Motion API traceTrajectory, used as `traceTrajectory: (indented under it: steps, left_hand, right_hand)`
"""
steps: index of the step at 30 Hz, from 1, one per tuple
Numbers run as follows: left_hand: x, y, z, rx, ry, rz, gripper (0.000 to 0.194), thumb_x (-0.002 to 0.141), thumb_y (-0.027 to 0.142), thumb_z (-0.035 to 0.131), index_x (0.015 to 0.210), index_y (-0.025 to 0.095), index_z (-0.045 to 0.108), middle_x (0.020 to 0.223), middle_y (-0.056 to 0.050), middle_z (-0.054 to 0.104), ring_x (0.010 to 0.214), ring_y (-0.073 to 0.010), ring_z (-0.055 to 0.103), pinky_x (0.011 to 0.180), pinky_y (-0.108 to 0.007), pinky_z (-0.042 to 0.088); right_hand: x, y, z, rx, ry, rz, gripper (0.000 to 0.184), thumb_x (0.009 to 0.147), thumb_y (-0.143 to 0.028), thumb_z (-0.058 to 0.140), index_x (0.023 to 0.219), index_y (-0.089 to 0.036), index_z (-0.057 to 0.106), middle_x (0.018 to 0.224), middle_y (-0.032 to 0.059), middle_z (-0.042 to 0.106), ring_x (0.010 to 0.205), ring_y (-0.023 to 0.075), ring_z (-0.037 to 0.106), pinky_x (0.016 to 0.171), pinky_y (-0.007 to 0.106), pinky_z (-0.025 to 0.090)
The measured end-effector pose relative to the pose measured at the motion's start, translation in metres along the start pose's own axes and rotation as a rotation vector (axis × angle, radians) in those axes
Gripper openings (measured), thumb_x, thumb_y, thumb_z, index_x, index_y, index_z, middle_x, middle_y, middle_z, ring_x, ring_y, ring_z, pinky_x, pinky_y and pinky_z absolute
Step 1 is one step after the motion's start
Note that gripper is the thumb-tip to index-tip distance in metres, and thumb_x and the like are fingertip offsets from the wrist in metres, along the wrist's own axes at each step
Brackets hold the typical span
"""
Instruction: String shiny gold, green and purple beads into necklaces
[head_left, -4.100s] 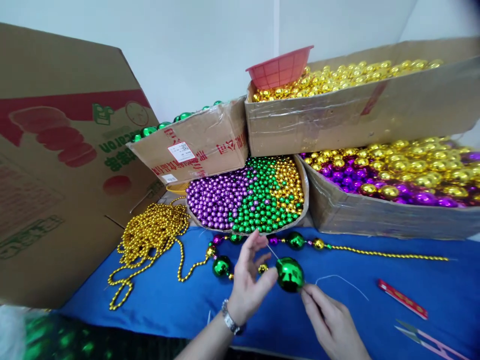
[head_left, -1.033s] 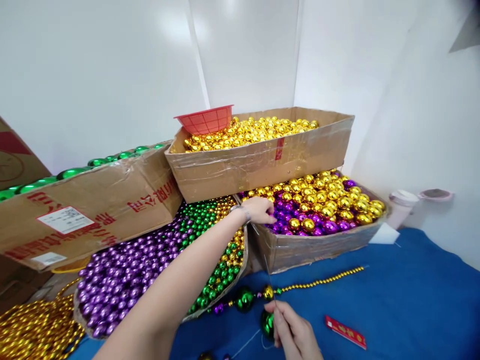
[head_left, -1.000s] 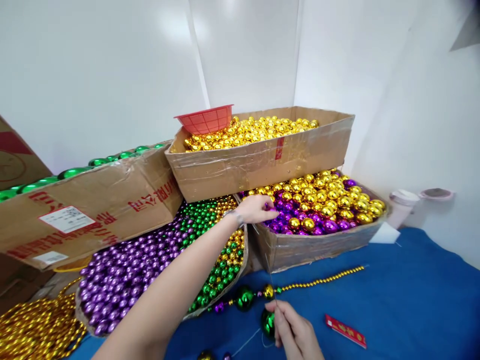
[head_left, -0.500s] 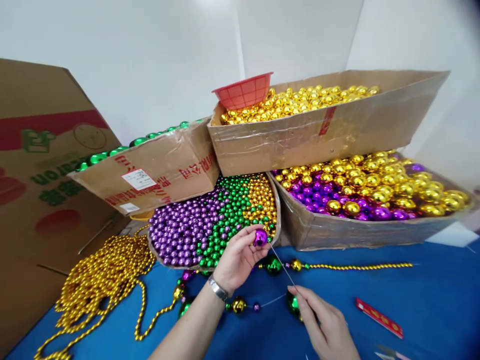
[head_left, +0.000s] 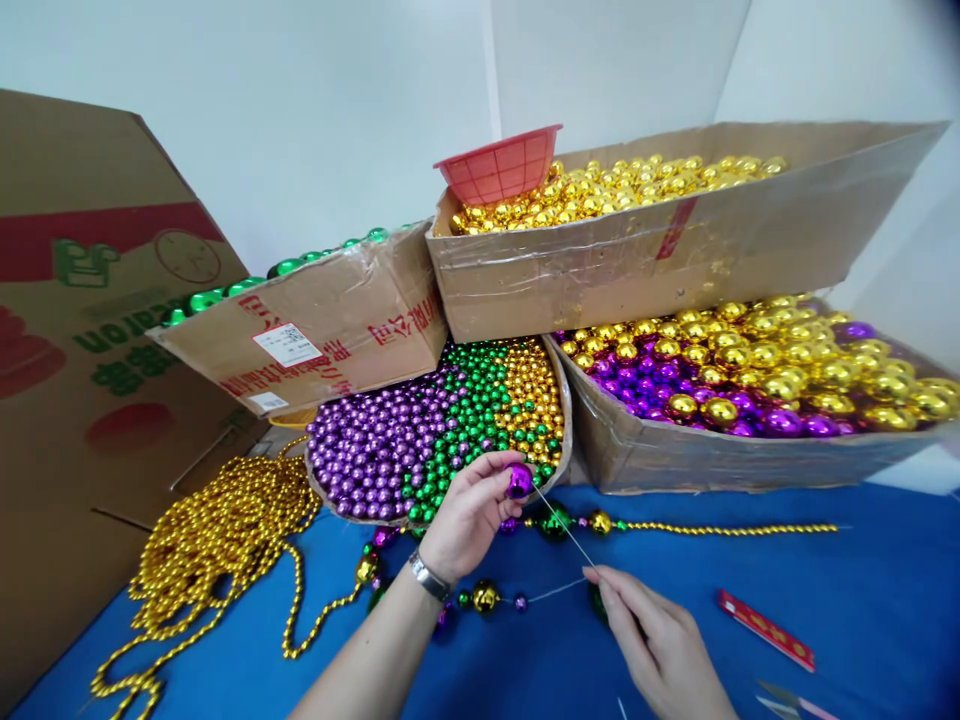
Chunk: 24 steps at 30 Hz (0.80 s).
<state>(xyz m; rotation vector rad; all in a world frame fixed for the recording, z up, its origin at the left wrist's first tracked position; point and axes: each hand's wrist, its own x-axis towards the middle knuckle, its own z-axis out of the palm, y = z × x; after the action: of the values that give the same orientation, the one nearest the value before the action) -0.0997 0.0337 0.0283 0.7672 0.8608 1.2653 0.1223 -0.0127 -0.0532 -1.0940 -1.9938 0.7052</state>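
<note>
Left hand [head_left: 469,515] is back from the right-hand box, now pinching a purple bead [head_left: 519,480] at the needle [head_left: 562,530] tip. Right hand [head_left: 660,645] pinches the needle's lower end. Blue cloth [head_left: 825,580] covers the table; bead boxes [head_left: 675,250] sit stacked against white walls.

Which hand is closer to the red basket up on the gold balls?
Left. The left hand holds a purple ball below the red basket; the right hand pinches the needle lower down, farther away.
</note>
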Motion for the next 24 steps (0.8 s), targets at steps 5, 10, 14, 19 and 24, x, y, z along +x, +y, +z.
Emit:
traceTrajectory:
  steps: [5,10,14,19,24]
  left_hand:
    - [-0.001,0.005,-0.003,0.133,0.006,0.025,0.027,0.078,0.022,0.064,0.104,0.016,0.063,0.096,-0.007,0.061,0.073,-0.0102,0.055,0.061,-0.021,0.044]
    - [-0.002,0.009,-0.006,0.25,0.004,0.06,0.028,0.077,0.024,0.065,0.104,0.016,0.064,0.096,-0.007,0.063,0.077,-0.0123,0.055,0.061,-0.021,0.045]
    - [-0.003,0.01,-0.008,0.289,0.008,0.074,0.029,0.076,0.025,0.066,0.103,0.016,0.065,0.095,-0.007,0.064,0.075,-0.0121,0.056,0.061,-0.022,0.045]
    - [-0.009,0.012,-0.003,0.386,-0.044,0.064,0.033,0.075,0.025,0.068,0.106,0.016,0.064,0.09,-0.006,0.065,0.073,-0.0114,0.056,0.065,-0.022,0.045]
    - [-0.017,0.0,0.004,0.311,-0.136,-0.008,0.038,0.071,0.022,0.072,0.107,0.016,0.06,0.09,-0.005,0.064,0.077,-0.0113,0.058,0.073,-0.025,0.046]
  right_hand:
    - [-0.002,0.003,-0.003,-0.026,0.001,-0.046,0.027,0.093,-0.026,0.042,0.11,-0.021,0.061,0.105,0.0068,0.068,0.092,0.0168,0.066,0.077,0.02,0.055]
    - [-0.004,0.006,-0.003,-0.053,0.012,-0.074,0.026,0.092,-0.026,0.042,0.108,-0.02,0.061,0.103,0.0072,0.069,0.09,0.0171,0.067,0.078,0.021,0.055]
    - [-0.004,0.007,-0.002,-0.068,-0.003,-0.084,0.026,0.093,-0.026,0.041,0.11,-0.02,0.06,0.104,0.0077,0.068,0.09,0.0174,0.067,0.077,0.022,0.055]
    - [-0.005,0.009,-0.001,-0.121,-0.021,-0.12,0.027,0.092,-0.022,0.041,0.112,-0.018,0.059,0.103,0.0074,0.068,0.091,0.0174,0.066,0.079,0.024,0.054]
    - [-0.003,0.011,0.0,-0.167,-0.05,-0.155,0.028,0.092,-0.021,0.041,0.114,-0.018,0.059,0.102,0.0087,0.068,0.089,0.0182,0.066,0.079,0.027,0.054]
